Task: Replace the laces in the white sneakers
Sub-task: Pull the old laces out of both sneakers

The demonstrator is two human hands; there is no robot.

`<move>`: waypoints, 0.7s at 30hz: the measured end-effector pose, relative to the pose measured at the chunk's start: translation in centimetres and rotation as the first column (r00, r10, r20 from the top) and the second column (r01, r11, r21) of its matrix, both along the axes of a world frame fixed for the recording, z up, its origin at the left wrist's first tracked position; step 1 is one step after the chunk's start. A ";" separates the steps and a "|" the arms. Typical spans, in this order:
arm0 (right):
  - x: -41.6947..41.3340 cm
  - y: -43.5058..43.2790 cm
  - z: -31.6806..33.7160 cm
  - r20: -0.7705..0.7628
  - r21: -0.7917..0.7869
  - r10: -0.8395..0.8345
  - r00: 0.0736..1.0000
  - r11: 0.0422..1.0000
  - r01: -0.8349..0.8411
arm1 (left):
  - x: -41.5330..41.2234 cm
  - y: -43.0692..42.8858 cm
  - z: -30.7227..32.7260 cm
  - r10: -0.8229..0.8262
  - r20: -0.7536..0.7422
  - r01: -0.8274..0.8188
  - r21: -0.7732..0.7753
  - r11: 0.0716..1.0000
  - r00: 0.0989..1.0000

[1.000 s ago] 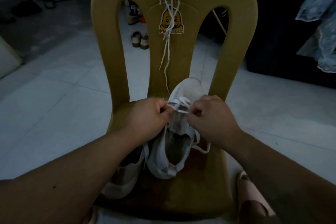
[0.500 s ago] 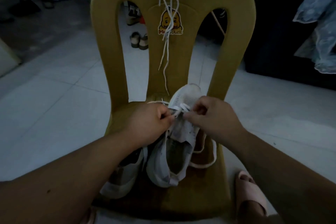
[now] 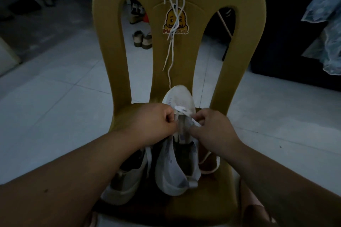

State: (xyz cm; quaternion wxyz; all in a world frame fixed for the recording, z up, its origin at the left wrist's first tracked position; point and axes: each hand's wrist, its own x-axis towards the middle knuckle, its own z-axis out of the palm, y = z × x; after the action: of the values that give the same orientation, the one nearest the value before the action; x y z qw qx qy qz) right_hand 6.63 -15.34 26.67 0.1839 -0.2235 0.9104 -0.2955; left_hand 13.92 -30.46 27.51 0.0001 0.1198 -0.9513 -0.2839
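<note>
since half a second ago the right hand (image 3: 212, 131) has slid a little down the eyelets, toward the camera. from the left: a second sneaker (image 3: 127, 177) lies on the yellow chair (image 3: 108, 24) seat. the left hand (image 3: 155, 125), fingers curled, pinches the lace (image 3: 181, 111) at the left eyelets. spare laces (image 3: 172, 42) hang down the backrest. the white sneaker (image 3: 166, 171) sits mid-seat, toe toward the backrest. the right hand pinches the lace's flat end.

Chair back (image 3: 243, 42) blocks the far side — second sneaker (image 3: 127, 180) crowds left.
</note>
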 end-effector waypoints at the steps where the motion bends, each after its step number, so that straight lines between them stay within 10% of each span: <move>1: -0.2 0.1 0.2 -0.021 -0.029 -0.005 1.000 1.000 0.004 | 0.0 0.1 0.3 -0.001 -0.040 0.001 0.000 1.000 0.999; 12: 0.2 0.8 1.1 -0.115 -0.037 0.138 0.984 0.989 -0.143 | -1.3 0.6 1.0 -0.148 -0.066 0.127 -0.258 0.958 0.987; 21: -0.5 2.1 1.4 -0.046 0.008 0.077 0.996 0.997 -0.076 | -0.7 -2.5 0.6 0.162 -0.102 -0.166 -0.036 0.986 0.982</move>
State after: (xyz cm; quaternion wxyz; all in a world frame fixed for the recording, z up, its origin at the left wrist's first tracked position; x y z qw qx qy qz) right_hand 6.13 -13.28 28.03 0.1746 -0.2643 0.9062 -0.2800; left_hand 13.23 -32.91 28.07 0.0733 0.1834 -0.9431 -0.2676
